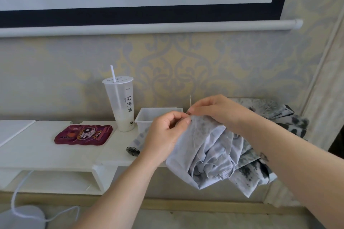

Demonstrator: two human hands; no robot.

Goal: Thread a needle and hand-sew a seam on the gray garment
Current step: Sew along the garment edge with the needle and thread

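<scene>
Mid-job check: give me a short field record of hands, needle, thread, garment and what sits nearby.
left hand: pinches gray garment at its top edge
right hand: pinches needle, which points up
thread: trails down over the gray garment
garment state: bunched, draping below both hands
nearby: cup with straw, white bin, red phone case on white shelf

Soft, even daylight, fairly bright, with no glare. Faint shadows lie beneath the desk and in the folds of the gray garment. Detail is slightly soft throughout. The wide lens bows the screen bar toward the edges.
</scene>
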